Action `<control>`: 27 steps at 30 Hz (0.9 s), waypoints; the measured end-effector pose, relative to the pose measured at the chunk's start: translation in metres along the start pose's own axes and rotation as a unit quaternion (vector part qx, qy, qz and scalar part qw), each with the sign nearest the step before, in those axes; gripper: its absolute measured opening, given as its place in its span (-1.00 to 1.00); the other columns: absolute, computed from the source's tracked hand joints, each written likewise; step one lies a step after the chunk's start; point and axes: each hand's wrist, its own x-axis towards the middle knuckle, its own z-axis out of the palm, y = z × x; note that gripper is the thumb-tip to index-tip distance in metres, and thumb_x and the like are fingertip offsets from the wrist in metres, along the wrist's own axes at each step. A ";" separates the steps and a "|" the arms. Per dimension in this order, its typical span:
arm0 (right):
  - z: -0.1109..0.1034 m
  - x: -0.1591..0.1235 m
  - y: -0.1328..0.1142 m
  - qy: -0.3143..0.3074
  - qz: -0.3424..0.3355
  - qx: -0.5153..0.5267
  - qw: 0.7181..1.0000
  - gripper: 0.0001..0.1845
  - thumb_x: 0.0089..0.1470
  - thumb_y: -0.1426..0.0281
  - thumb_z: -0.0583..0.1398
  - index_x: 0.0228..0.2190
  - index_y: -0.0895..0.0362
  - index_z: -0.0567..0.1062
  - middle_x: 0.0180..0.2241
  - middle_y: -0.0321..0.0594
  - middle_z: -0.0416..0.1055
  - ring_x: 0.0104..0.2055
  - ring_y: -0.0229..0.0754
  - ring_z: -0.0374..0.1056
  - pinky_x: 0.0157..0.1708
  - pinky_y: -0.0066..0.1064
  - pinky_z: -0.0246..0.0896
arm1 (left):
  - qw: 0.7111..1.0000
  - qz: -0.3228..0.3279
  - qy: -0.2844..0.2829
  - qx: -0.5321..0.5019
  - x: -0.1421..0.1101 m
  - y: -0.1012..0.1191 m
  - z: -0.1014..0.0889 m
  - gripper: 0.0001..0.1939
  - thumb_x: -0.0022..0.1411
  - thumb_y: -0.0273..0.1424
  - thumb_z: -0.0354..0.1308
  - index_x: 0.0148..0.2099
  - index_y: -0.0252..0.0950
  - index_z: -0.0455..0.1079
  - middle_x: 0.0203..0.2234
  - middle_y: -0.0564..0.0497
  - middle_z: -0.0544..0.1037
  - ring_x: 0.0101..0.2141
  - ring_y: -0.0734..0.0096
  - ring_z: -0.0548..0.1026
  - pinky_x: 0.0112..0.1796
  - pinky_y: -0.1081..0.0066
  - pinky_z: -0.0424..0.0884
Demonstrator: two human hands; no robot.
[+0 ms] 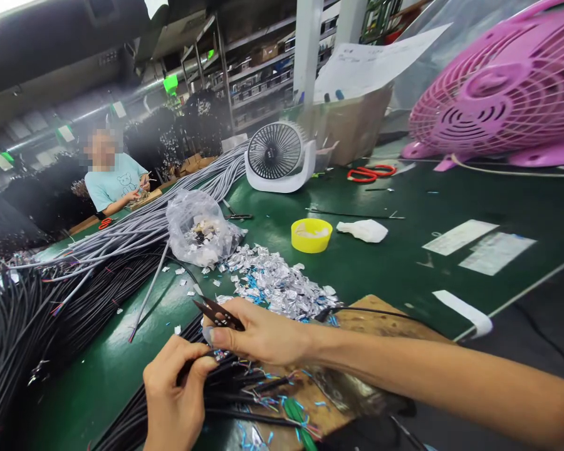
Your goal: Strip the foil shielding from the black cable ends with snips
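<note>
My left hand [176, 382] is closed, thumb and fingers pinching a black cable near its end. Just above it, my right hand [258, 332] grips a pair of dark thread snips [219, 315], whose blades point up and left. The right thumb and fingertips come close to the left fingertips; whether they also touch the cable is hidden. Below my hands lie more black cables [244, 398] with stripped ends and thin coloured wires, partly over a brown board [380, 322]. A green-handled tool [298, 419] lies among those ends.
A heap of foil scraps [282, 282] lies beyond my hands, beside a plastic bag [200, 228] of scraps. Grey cables [136, 228] and black cable bundles [75, 313] fill the left. Farther off are yellow tape [311, 235], a white fan [279, 156], red scissors [371, 173], a pink fan [493, 88] and a seated person [117, 178].
</note>
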 end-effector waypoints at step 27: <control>0.002 -0.005 0.008 0.048 -0.215 -0.335 0.916 -0.85 -0.03 0.53 0.03 -0.51 0.26 0.39 -0.57 -0.27 0.20 -0.55 -0.36 0.03 -0.58 -0.49 -0.12 | 0.943 -0.253 -0.151 -0.157 -0.004 -0.011 -0.005 -0.48 0.25 0.00 -0.12 -0.57 -0.30 0.11 -0.72 0.20 -0.02 -0.67 0.61 -0.04 -0.60 0.47 -0.13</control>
